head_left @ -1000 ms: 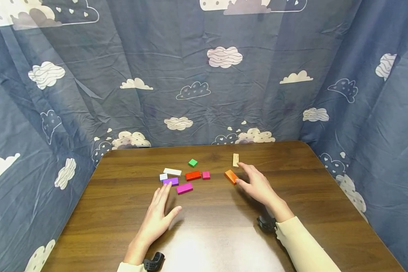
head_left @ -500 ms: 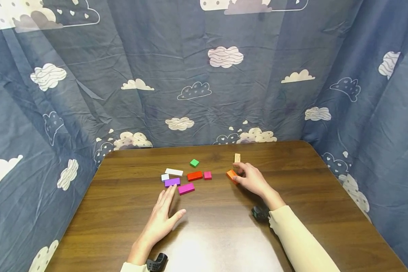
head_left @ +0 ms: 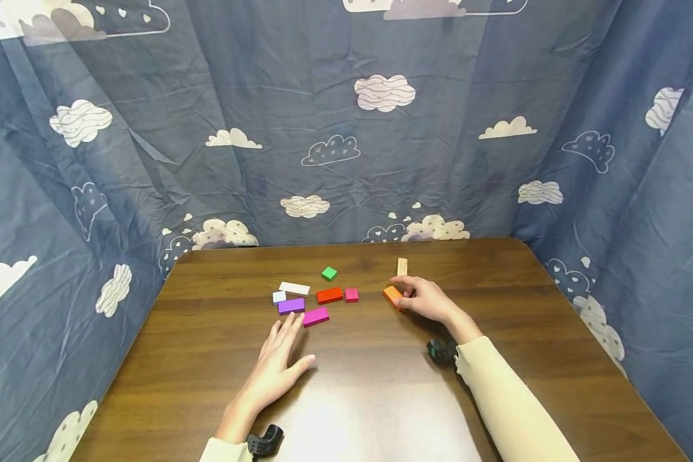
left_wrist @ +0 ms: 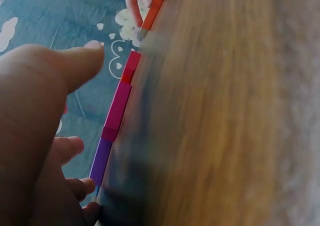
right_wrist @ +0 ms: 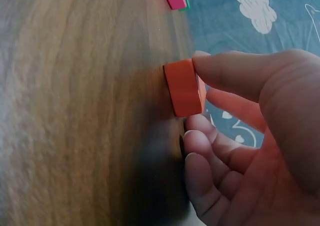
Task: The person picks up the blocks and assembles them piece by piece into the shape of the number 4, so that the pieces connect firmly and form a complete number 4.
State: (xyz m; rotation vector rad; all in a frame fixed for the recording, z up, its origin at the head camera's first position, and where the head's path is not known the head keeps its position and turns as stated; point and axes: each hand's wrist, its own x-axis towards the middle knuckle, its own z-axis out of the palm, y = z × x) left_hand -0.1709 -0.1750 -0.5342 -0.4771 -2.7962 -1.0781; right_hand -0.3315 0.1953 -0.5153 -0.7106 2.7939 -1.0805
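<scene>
My right hand (head_left: 433, 303) is at the orange block (head_left: 391, 295), right of the table's middle. Thumb and index finger pinch the block, which still lies on the wood; in the right wrist view the thumb is at the upper edge of the orange block (right_wrist: 184, 89), while the other fingers curl beside it. Palm down, my left hand (head_left: 274, 372) has its fingers spread and holds nothing. Its fingertips lie close to a purple block (head_left: 291, 307) and a magenta block (head_left: 316, 316); whether they touch is unclear. The left wrist view also shows the purple block (left_wrist: 101, 161) near those fingertips.
Behind lie a red block (head_left: 330, 295), a small pink block (head_left: 351, 295), a green block (head_left: 329, 274), a white block (head_left: 294, 289) and a small pale block (head_left: 279, 297). A natural wood block (head_left: 402, 265) sits beyond my right hand. A cloud-patterned curtain (head_left: 323, 186) borders the brown table (head_left: 375, 398).
My right hand has moved slightly left, its thumb and index finger closing on the orange block. The left hand shifted a little and stays spread.
</scene>
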